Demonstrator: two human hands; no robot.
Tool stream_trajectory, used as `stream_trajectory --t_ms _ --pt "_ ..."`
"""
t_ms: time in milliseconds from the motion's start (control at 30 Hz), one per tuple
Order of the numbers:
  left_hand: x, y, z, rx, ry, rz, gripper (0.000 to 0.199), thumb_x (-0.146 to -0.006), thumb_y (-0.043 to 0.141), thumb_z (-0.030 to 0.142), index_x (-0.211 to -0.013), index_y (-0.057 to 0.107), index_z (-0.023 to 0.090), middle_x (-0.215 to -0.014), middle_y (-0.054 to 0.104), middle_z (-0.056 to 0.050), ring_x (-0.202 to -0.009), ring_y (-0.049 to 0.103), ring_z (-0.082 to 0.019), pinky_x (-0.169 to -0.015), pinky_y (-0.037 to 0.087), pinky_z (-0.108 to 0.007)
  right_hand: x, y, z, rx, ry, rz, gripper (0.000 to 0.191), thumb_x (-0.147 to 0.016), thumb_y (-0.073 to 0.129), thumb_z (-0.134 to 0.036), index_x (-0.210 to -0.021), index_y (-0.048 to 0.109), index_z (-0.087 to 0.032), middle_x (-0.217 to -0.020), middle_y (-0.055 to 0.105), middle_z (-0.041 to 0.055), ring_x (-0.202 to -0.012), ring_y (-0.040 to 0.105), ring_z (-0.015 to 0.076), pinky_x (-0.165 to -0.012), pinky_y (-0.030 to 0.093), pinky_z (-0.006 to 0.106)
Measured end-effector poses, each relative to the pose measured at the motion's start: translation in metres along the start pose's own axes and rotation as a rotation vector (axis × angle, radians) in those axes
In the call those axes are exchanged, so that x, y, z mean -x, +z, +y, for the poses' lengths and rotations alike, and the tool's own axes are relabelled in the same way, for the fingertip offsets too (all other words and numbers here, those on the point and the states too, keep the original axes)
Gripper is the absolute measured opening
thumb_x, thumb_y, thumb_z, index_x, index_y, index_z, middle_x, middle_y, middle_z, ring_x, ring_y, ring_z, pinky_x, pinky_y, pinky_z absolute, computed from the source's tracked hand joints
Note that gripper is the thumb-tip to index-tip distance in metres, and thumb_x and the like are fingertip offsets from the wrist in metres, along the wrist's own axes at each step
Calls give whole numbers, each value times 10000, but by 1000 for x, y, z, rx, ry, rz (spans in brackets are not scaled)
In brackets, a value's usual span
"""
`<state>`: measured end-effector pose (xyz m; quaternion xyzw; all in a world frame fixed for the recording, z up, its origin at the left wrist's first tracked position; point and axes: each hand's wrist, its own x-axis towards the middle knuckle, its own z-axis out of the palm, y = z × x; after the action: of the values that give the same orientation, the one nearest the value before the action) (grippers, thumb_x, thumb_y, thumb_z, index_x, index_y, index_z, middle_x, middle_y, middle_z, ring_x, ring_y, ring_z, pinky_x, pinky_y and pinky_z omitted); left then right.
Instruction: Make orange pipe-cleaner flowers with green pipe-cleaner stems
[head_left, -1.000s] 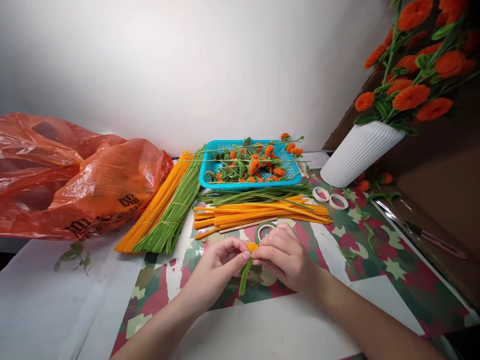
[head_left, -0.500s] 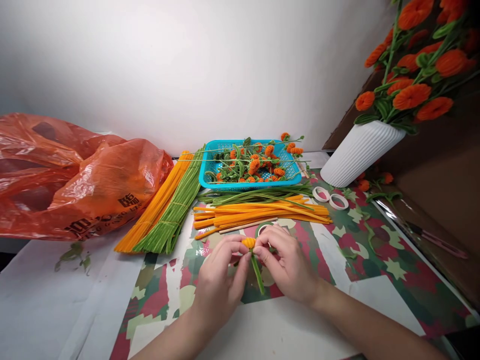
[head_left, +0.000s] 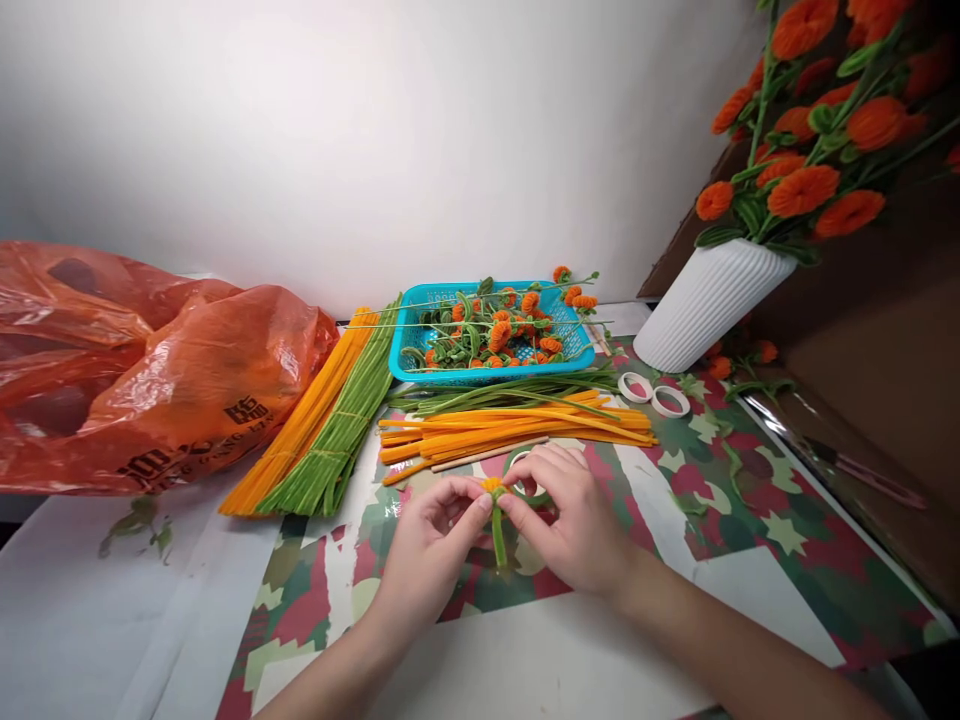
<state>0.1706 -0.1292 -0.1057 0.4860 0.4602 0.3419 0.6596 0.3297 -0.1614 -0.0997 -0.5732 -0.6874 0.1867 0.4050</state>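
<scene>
Between my two hands is a small pipe-cleaner flower [head_left: 492, 486] with an orange-yellow head and a green stem hanging down toward me. My left hand [head_left: 433, 545] pinches it from the left with thumb and forefinger. From the other side, my right hand [head_left: 574, 515] pinches it the same way, its remaining fingers curled. A roll of tape [head_left: 520, 459] shows partly behind my right hand. Just beyond the hands lie loose orange pipe cleaners [head_left: 517, 432] with a thin wooden stick [head_left: 487, 455] along their near side.
A blue basket [head_left: 397, 350] holds pipe-cleaner flowers. To its left are bundles of orange [head_left: 307, 400] and green pipe cleaners [head_left: 330, 440], then an orange plastic bag [head_left: 202, 390]. Rightward are two tape rolls [head_left: 670, 402], a white vase [head_left: 705, 310] of orange flowers, and a pink-handled tool [head_left: 885, 485].
The flower has tipped and turned between my fingers, so less of its orange head shows and the stem points more straight down. The whole view has shifted slightly.
</scene>
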Motion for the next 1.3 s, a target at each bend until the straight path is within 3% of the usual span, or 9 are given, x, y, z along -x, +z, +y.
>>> stream_trajectory --t_ms 233,433,600,700,800,933,1000,1100,1300 --pt "4 -1 -6 -82 145 21 134 -788 668 301 -742 631 182 -827 629 -31 -762 609 -165 -602 536 -220 1 8 -1 125 -95 -3 120 -839 528 -168 -722 499 -176 -685 556 -10 -685 479 149 -684 277 310" --pt "8 2 -9 -280 396 116 54 -804 634 225 -757 647 202 -859 648 -57 -820 620 -202 -641 553 -257 1 9 -6 -11 35 27 152 -806 513 -143 -681 439 -186 -637 469 -30 -632 453 130 -664 307 286" --pt "9 4 -14 -276 487 186 22 -757 677 194 -743 668 209 -892 675 -77 -912 619 -235 -666 547 -270 4 13 -9 -56 81 109 172 -794 514 -140 -663 418 -194 -610 425 -33 -619 447 135 -618 316 272" --pt "6 5 -13 -197 379 175 62 -744 707 245 -723 671 199 -897 665 -74 -901 620 -229 -658 546 -265 3 15 -5 -59 77 126 173 -794 530 -135 -664 432 -194 -611 438 -33 -613 446 133 -613 327 273" --pt "0 5 -7 63 80 104 176 -710 753 306 -730 626 186 -786 621 -20 -729 616 -159 -592 532 -228 0 11 2 -152 37 57 114 -833 532 -147 -732 511 -194 -673 516 -17 -650 489 136 -632 370 275" --pt "-4 3 2 433 -181 66 391 -664 800 252 -990 587 226 -828 629 15 -698 633 -114 -640 535 -212 0 4 8 -166 -90 155 70 -825 558 -138 -827 543 -207 -756 571 5 -726 527 159 -668 407 297" --pt "-4 1 5 506 -204 59 449 -672 791 227 -1066 578 242 -867 641 11 -701 644 -108 -649 538 -205 2 5 9 -85 -206 194 117 -777 622 -146 -824 539 -212 -782 593 11 -758 540 176 -692 405 321" --pt "-3 -1 5 524 -198 21 336 -682 786 224 -980 632 209 -836 639 7 -653 619 -90 -597 531 -177 5 13 8 56 -345 205 162 -755 702 -212 -848 569 -213 -832 640 29 -784 555 197 -706 392 349" --pt "0 -2 2 511 -160 -27 223 -678 802 244 -858 688 178 -835 640 -3 -664 593 -88 -626 553 -193 9 21 5 9 -375 272 35 -845 639 -228 -872 622 -213 -760 654 28 -712 537 180 -666 392 343"
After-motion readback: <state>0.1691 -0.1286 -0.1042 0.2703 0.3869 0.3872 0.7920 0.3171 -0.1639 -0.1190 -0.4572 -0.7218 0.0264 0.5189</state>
